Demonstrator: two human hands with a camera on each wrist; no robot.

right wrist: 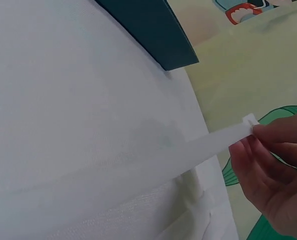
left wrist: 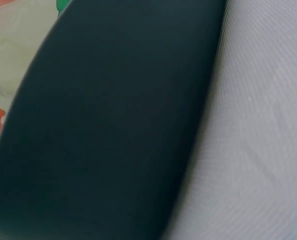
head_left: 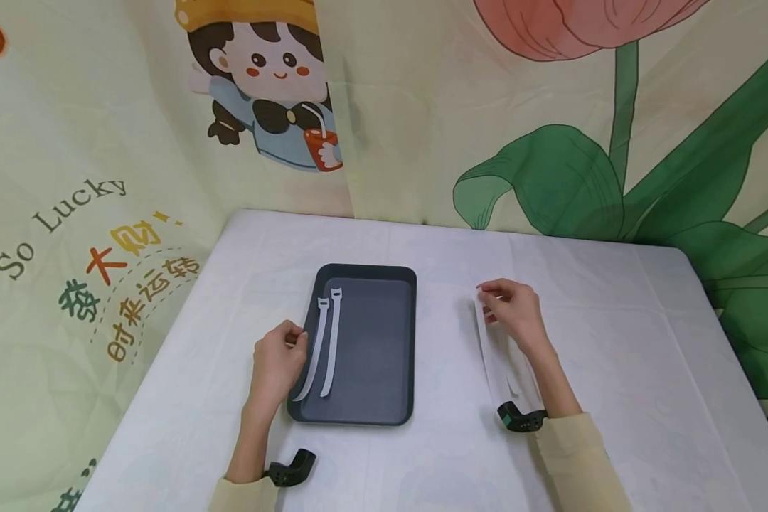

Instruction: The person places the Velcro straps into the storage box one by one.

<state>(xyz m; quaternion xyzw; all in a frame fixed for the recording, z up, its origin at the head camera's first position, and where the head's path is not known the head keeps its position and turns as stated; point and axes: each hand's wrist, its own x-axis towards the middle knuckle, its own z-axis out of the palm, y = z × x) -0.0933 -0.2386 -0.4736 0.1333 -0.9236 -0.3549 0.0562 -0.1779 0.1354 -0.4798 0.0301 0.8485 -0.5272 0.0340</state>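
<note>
In the head view my right hand (head_left: 515,309) pinches a white hook-and-loop cable tie (head_left: 482,341) by its slotted end between thumb and fingertips. The tie's long band trails down toward the wrist; in the right wrist view this band (right wrist: 183,160) runs off to the lower left. Beside the left rim of a dark grey tray (head_left: 377,341), my left hand (head_left: 278,363) has loosely curled fingers, the fingertips right at the rim. Two more white ties (head_left: 333,341) lie lengthwise in the tray's left part, slotted heads toward the back.
Another pale strip end (head_left: 513,386) shows below the right hand. A white cloth (head_left: 441,455) covers the table under the tray. Behind the table's back edge hangs a printed curtain (head_left: 397,142). Each wrist carries a small black camera (head_left: 291,469).
</note>
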